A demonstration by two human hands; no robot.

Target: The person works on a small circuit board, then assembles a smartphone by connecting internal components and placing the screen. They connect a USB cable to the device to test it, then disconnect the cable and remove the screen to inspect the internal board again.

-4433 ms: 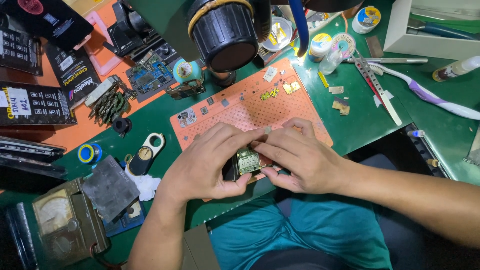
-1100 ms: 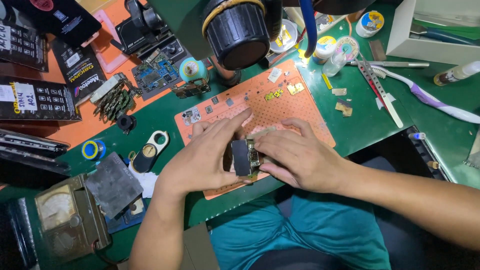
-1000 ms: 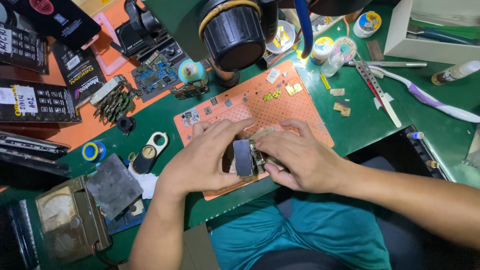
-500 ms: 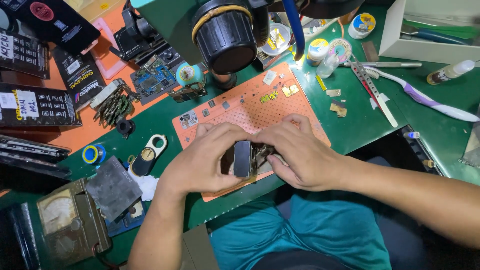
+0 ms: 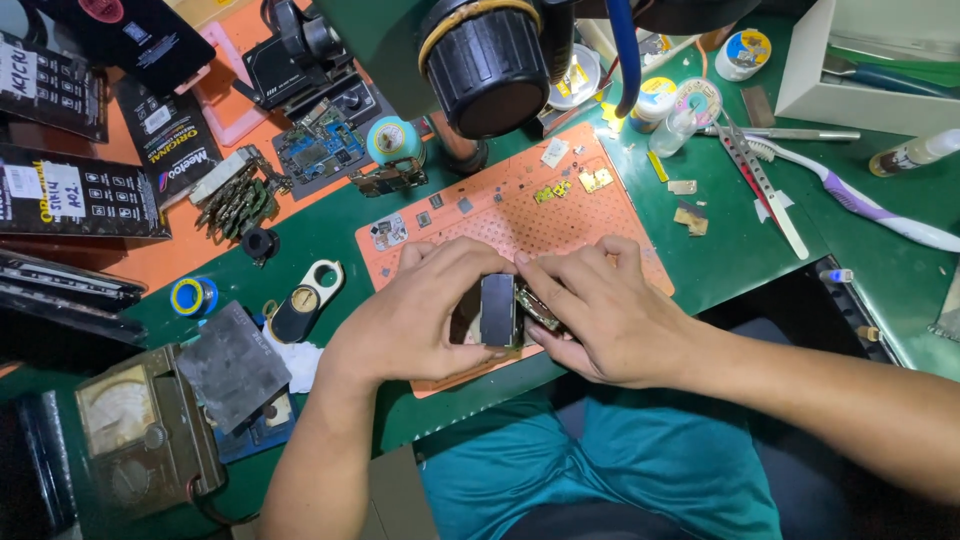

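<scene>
Over the orange mat (image 5: 560, 215), the left hand (image 5: 425, 320) pinched a dark module (image 5: 497, 309) upright. The right hand (image 5: 600, 315) pinched the board (image 5: 537, 307) against it. This looked like a separating step; next calls for a careful, steady pull.

A single view comes from a camera worn on the person's head. It looks steeply down and slightly forward over a green workbench (image 5: 760, 250), close enough that both hands fill the middle. The left hand (image 5: 420, 320) and right hand (image 5: 610, 315) enter from the bottom edge, with the person's lap below them. A microscope head (image 5: 490, 60) juts in from the top, very near the lens. No second view overlaps it.
</scene>
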